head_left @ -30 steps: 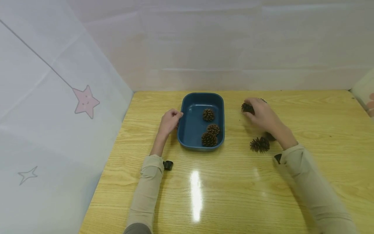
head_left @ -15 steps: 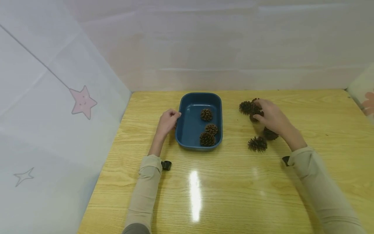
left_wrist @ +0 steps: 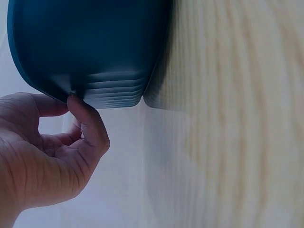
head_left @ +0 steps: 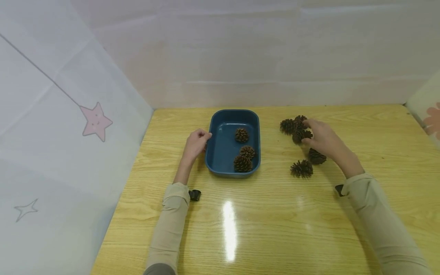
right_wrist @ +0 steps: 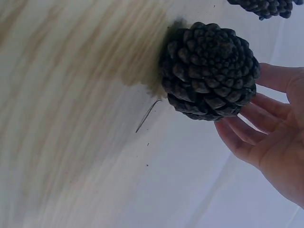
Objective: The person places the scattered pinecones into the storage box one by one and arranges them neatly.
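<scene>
In the head view, my left hand (head_left: 196, 144) pinches the left rim of a deep blue rectangular tub (head_left: 220, 149); the left wrist view shows thumb and finger meeting at the tub's rim. Three brown pine cones lie inside, one upper cone (head_left: 242, 135) and two touching near the lower right. My right hand (head_left: 324, 140) hovers with thumb and fingers spread at the right side of a cluster of pine cones (head_left: 288, 126). A large pine cone (right_wrist: 209, 71) stands before its fingers in the right wrist view; whether they touch it I cannot tell.
Nearer me, below the right hand, lie a spiky pine cone (head_left: 302, 168) and a darker pine cone (head_left: 316, 156) on the wooden table (head_left: 275, 221). A pale sheet wall (head_left: 240, 53) stands along the back edge, another along the left.
My right hand has moved right from over the left of the cluster, uncovering several pine cones. The left hand stays at the tub's rim. The head view has shifted slightly.
</scene>
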Available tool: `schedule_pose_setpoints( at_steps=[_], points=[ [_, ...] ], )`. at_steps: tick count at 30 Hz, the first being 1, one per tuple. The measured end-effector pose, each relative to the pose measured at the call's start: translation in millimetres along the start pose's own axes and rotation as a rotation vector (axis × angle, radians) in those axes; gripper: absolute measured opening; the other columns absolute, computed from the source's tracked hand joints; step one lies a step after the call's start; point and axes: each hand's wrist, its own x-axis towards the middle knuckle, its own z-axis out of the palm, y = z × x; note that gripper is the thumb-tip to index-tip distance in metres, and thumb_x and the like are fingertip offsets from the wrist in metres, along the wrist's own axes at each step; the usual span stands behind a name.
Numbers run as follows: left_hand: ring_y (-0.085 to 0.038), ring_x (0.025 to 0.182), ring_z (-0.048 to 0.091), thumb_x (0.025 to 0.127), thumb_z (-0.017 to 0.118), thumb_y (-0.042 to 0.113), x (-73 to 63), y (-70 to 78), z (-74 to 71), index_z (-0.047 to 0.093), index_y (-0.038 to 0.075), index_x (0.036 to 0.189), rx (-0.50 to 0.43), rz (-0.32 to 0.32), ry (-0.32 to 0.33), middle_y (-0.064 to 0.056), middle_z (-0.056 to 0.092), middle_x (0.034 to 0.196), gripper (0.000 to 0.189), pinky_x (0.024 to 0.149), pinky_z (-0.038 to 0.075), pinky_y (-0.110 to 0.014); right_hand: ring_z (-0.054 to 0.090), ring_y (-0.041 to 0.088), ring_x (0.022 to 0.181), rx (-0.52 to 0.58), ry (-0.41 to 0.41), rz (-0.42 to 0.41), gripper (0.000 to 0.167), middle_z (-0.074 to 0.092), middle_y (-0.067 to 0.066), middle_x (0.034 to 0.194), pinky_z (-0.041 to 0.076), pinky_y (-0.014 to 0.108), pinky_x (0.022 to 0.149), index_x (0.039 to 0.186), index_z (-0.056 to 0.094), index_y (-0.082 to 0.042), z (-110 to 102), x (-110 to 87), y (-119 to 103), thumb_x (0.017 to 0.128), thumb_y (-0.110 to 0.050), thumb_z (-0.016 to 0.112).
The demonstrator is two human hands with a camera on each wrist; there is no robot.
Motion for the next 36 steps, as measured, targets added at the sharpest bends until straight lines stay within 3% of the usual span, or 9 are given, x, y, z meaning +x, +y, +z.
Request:
schedule_pose_setpoints(
  at_steps=[5,11,20,36],
  points=[
    [-0.019,0.069,0.054,0.104,0.059,0.027,0.5,-1.0,0.5,0.067,-0.002,0.111,-0.007,-0.002,0.001,-0.009,0.058,0.089,0.031,0.066,0.054,-0.037,0.044,0.057,0.129,0.015,-0.041,0.031,0.068,0.039,0.039,0.149,0.036,0.069,0.107,0.15,0.033,0.015,3,0.3,3,0.096,-0.002,0.071],
    [-0.019,0.07,0.055,0.104,0.059,0.027,-0.5,0.1,0.1,0.067,-0.003,0.112,-0.011,-0.008,-0.007,-0.012,0.059,0.093,0.031,0.064,0.053,-0.034,0.056,0.055,0.115,-0.003,-0.074,0.044,0.069,0.039,0.042,0.147,0.042,0.068,0.102,0.15,0.032,0.017,7,2.1,8,0.097,-0.004,0.071],
    [-0.02,0.071,0.056,0.104,0.059,0.028,-1.3,1.9,-0.3,0.067,-0.003,0.113,-0.002,-0.009,-0.007,-0.017,0.062,0.098,0.033,0.067,0.054,-0.038,0.039,0.061,0.131,-0.024,-0.095,0.051,0.069,0.036,0.044,0.147,0.036,0.071,0.106,0.148,0.033,0.018,9,3.4,11,0.097,-0.007,0.072],
    [-0.02,0.071,0.056,0.105,0.059,0.027,-0.6,0.4,0.0,0.066,-0.003,0.113,-0.022,-0.008,-0.008,-0.014,0.06,0.094,0.031,0.067,0.054,-0.038,0.048,0.06,0.124,-0.046,-0.093,0.029,0.062,0.042,0.044,0.143,0.042,0.069,0.102,0.148,0.033,0.015,14,3.1,13,0.1,-0.003,0.067]
  ],
)
